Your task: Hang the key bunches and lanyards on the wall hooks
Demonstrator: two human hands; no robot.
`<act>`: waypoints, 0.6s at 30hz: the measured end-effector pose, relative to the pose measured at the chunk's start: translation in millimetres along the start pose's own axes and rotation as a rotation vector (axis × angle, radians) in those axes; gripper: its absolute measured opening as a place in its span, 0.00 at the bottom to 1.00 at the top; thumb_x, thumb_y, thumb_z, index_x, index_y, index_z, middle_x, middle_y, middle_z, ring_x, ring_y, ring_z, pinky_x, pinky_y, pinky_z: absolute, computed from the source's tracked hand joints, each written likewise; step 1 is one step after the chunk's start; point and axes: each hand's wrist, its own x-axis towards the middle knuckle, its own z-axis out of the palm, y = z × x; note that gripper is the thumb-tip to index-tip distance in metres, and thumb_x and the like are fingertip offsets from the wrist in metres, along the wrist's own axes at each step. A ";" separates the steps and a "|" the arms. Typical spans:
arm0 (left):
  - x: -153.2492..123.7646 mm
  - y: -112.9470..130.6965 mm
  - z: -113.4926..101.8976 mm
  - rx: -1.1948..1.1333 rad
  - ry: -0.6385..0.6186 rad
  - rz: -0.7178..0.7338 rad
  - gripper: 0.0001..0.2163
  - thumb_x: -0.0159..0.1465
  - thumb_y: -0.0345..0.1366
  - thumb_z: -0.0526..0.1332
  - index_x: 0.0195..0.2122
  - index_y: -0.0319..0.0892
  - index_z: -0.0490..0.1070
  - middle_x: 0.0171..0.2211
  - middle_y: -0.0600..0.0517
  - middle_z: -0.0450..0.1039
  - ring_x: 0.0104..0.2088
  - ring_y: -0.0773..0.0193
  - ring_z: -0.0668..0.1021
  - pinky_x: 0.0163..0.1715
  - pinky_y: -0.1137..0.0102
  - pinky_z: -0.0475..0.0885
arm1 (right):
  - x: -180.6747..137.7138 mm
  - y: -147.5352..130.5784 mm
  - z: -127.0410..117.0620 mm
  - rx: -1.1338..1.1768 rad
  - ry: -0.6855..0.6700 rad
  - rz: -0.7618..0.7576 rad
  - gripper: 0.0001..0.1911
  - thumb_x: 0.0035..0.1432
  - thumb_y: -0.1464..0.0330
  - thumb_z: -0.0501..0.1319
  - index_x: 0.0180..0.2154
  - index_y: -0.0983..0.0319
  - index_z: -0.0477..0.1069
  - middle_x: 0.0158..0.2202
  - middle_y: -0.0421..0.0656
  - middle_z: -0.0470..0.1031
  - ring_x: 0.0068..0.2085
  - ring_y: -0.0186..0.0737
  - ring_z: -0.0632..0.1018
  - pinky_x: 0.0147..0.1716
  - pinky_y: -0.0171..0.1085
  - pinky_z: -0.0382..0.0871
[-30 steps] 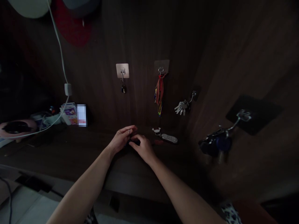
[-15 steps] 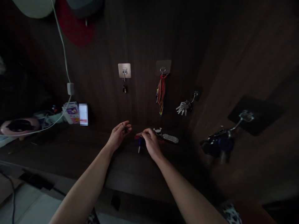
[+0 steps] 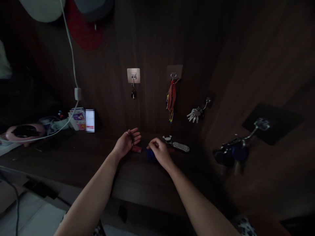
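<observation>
One blurred blue object (image 3: 150, 154), probably a key, is hanging at the narrowly pinched fingers of the right hand (image 3: 159, 151), above the dark surface (image 3: 86, 155). The left hand (image 3: 123, 144) is holding its fingers loosely spread, a red tag (image 3: 137, 149) showing just below. A slack pinch would be risking a drop, with dim light hiding where it lands.

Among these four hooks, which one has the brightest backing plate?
The leftmost hook, from which a small dark item hangs: its plate is pale. The hooks bearing reddish straps, silver keys and a blue-black bunch have darker plates.
</observation>
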 end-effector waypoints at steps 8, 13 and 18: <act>-0.8 -1.5 -0.1 -0.035 -0.137 -0.064 0.17 0.64 0.37 0.48 0.47 0.35 0.70 0.39 0.44 0.75 0.40 0.60 0.76 0.42 0.65 0.70 | -8.2 -4.6 3.4 -0.379 -0.131 -0.173 0.07 0.53 0.69 0.55 0.28 0.58 0.71 0.29 0.38 0.75 0.33 0.38 0.75 0.35 0.35 0.63; -4.6 -3.5 5.5 0.115 -0.089 -0.092 0.15 0.62 0.38 0.52 0.45 0.37 0.72 0.40 0.44 0.75 0.37 0.62 0.77 0.39 0.67 0.71 | -4.8 -8.9 0.6 -0.344 0.039 -0.235 0.06 0.55 0.68 0.55 0.31 0.59 0.70 0.30 0.40 0.74 0.34 0.38 0.73 0.35 0.35 0.64; -8.6 -9.5 13.1 0.380 0.009 -0.081 0.15 0.57 0.42 0.60 0.41 0.38 0.74 0.37 0.45 0.77 0.32 0.62 0.78 0.30 0.71 0.71 | -7.0 -14.2 1.9 -0.268 0.105 -0.299 0.05 0.55 0.65 0.57 0.32 0.59 0.70 0.31 0.41 0.74 0.34 0.38 0.73 0.36 0.36 0.66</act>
